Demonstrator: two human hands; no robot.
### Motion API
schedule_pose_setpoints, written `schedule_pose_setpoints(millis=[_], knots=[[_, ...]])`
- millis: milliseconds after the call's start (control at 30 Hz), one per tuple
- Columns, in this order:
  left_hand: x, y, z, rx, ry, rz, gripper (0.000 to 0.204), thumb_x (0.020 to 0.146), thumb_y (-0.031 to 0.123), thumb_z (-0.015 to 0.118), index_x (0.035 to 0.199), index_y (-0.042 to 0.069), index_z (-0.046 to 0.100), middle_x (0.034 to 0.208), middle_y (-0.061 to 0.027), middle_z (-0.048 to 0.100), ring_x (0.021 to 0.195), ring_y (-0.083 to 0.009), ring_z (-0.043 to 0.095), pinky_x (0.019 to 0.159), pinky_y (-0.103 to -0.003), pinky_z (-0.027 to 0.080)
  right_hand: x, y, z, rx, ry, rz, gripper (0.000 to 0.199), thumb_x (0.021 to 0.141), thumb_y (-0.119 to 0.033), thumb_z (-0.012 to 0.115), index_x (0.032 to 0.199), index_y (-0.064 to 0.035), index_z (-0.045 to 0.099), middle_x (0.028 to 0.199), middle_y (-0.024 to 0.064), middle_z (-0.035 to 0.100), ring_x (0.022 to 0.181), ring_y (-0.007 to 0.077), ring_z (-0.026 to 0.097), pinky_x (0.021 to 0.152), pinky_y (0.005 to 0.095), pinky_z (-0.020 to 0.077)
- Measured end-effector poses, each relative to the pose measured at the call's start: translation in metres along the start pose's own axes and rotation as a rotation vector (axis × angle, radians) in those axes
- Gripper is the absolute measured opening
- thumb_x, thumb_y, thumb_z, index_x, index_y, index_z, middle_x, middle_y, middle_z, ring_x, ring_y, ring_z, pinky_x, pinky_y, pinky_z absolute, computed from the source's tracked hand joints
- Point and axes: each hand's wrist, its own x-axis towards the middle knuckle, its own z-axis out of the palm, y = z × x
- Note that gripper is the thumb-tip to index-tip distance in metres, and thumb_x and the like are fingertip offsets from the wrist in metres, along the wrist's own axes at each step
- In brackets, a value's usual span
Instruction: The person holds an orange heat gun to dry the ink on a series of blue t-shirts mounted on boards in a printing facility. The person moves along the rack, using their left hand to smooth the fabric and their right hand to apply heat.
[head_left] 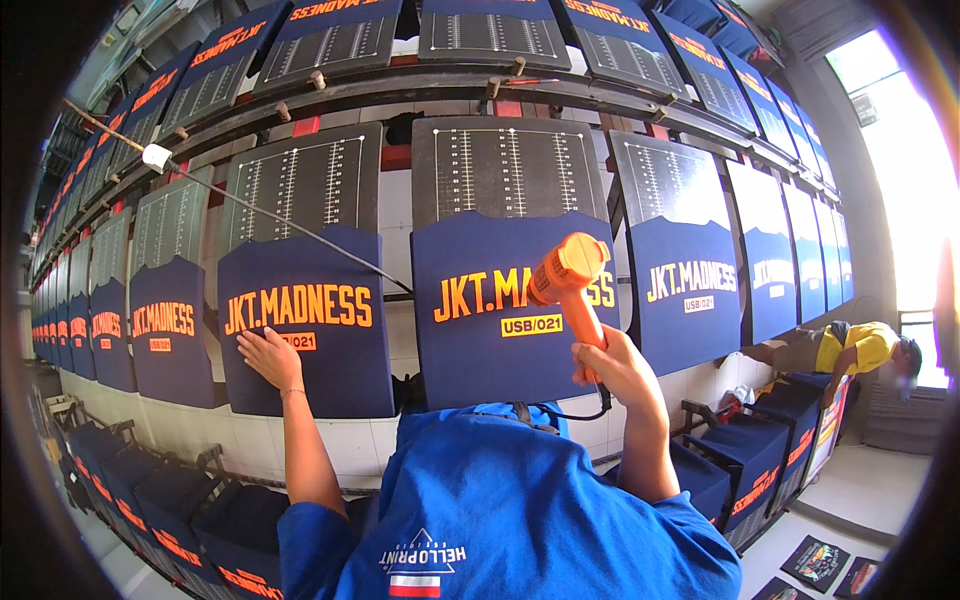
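Bright daylight from the right
The window [900, 150] burns out white; glare pales nearby boards [670, 180]; straight rows bend strongly toward a dark fisheye rim.

There is one orange dryer [575, 275] and two bare hands: one right hand [622, 368] around its handle, one left hand [270, 358] well to its left. Beneath the dryer lies one navy shirt [480, 370] with two prints, an orange line [475, 297] and a yellow box [533, 326]. In the same row, five shirts [680, 335] can be told apart right of the dryer; to its left, four shirts [350, 370] show clearly, the rest too crowded to count. One rod [290, 227] with one white block [156, 157] crosses left of the dryer. Far to its right are one co-worker [865, 345] and, lower, three dark printed sheets [815, 562].
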Motion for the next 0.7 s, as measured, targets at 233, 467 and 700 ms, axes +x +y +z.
schedule_pose_setpoints(millis=[233, 467, 700], knots=[[-0.013, 0.020, 0.004, 0.031, -0.009, 0.012, 0.067, 0.107, 0.041, 0.026, 0.152, -0.008, 0.024, 0.160, -0.0251, 0.023, 0.149, -0.0405, 0.021, 0.122, -0.050, 0.017, 0.004, 0.005, -0.002, 0.030, 0.018, 0.003, 0.023, 0.091, -0.019, 0.062, 0.096, 0.0026, 0.057, 0.078, 0.0052, 0.060, 0.062, 0.0123, 0.063, 0.059, 0.0266, 0.0517], [-0.052, 0.043, -0.002, 0.000, -0.047, 0.236, 0.066, 0.107, 0.038, 0.027, 0.152, -0.009, 0.023, 0.161, -0.0259, 0.021, 0.150, -0.0401, 0.018, 0.123, -0.049, 0.014, 0.035, -0.007, 0.003, 0.050, 0.049, -0.071, 0.023, 0.090, -0.019, 0.061, 0.096, 0.0025, 0.057, 0.077, 0.0047, 0.060, 0.063, 0.0125, 0.063, 0.058, 0.0269, 0.0518], [-0.025, 0.019, -0.002, -0.001, -0.043, 0.097, 0.066, 0.107, 0.040, 0.025, 0.151, -0.009, 0.026, 0.159, -0.0281, 0.023, 0.148, -0.0432, 0.021, 0.121, -0.054, 0.017, 0.000, -0.010, 0.005, -0.022, 0.004, 0.029, 0.021, 0.088, -0.018, 0.062, 0.094, 0.0018, 0.058, 0.071, 0.0031, 0.059, 0.060, 0.0119, 0.062, 0.058, 0.0254, 0.0500]])
